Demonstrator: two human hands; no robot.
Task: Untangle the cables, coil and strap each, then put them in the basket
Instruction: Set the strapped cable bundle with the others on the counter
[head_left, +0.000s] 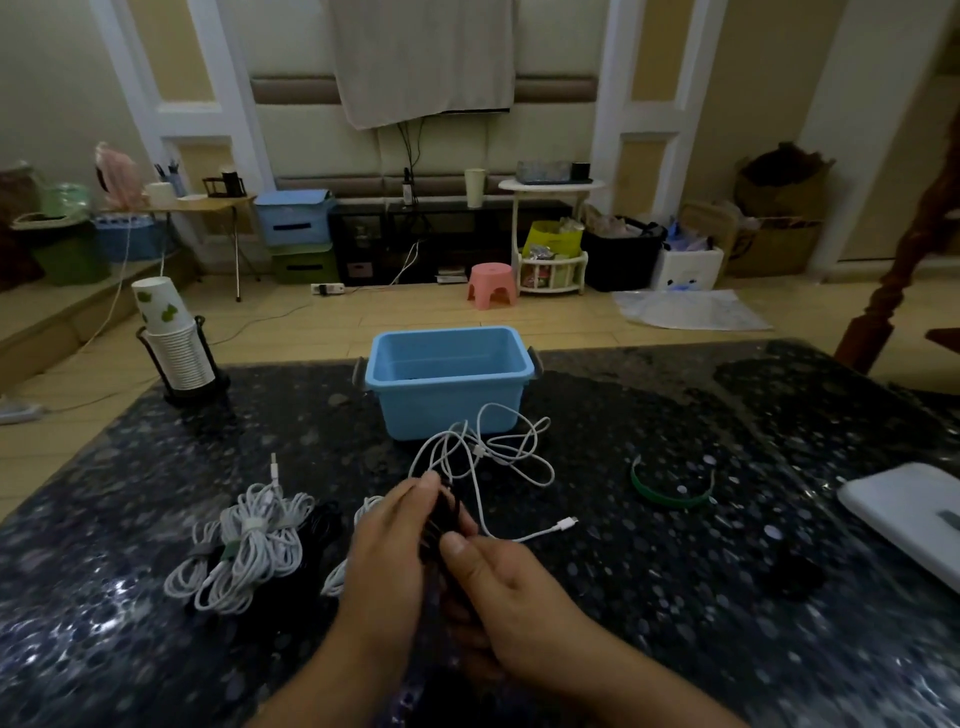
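A wide table (675, 597) fills the near half of the room, its top dark, glossy and speckled with pale flecks. At its far middle sits a light blue plastic basket (449, 395), rectangular with rounded corners and grey handles at each end; what little of its inside shows looks bare, though something dark may lie at the bottom. At the far left corner stands a black wire holder with a stack of white paper cups (174, 345), the top one printed with green blotches. A flat white slab (906, 512) juts in from the right edge.

Near left lie white cables (244, 551), coiled into loose hanks and cinched with pale straps, touching a black bundle beside them. Just in front of the basket sprawls a loose white cable (498, 457), thin and looping, its plug end trailing rightwards. Further right a narrow green strap (670, 493) curves open on the tabletop.

In the near middle, the left hand (389, 545) and right hand (498, 577) both pinch a black cable (444, 519) between them, fingers closed on it.
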